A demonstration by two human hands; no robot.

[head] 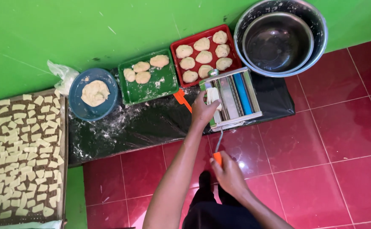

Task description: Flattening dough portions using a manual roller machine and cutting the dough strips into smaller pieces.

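A metal hand-crank dough roller (235,98) stands on a black floured sheet (151,123). My left hand (203,111) presses a pale piece of dough (213,96) against the roller's left end. My right hand (228,174) grips the orange crank handle (217,158), whose metal arm runs up to the machine. A red tray (232,54) beside the machine carries several dough lumps, and a green tray (162,82) holds three more.
A blue bowl (80,111) with one dough mass sits left of the green tray. A large tray (62,127) of cut dough pieces lies at far left. Nested metal basins (316,46) stand at upper right. Green wall behind, red tiled floor in front.
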